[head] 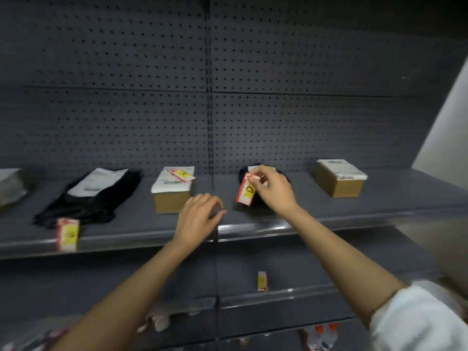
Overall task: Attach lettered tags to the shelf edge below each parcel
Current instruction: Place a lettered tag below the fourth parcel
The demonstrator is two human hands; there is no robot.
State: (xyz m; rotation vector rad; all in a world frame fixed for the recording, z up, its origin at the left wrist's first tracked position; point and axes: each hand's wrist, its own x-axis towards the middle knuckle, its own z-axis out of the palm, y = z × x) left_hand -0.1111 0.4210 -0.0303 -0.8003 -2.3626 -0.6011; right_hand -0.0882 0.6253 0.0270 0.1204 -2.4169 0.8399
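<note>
My right hand (272, 190) pinches the top of a red-bordered tag with a yellow label lettered D (247, 190), held upright over a black parcel (253, 171) on the shelf. My left hand (198, 215) hovers with loosely curled fingers and nothing in it, just above the shelf's front edge (253, 228), in front of a cardboard box (172, 190). Another tag (182, 174) lies on top of that box. A third tag (67, 234) hangs on the shelf edge below a black bag parcel (93, 193).
A second cardboard box (339, 177) sits at the right of the shelf, a grey bag (11, 184) at the far left. One more tag (262, 281) is fixed to the lower shelf's edge. A dark pegboard (207, 97) backs the shelf. Blurred goods lie on the shelves below.
</note>
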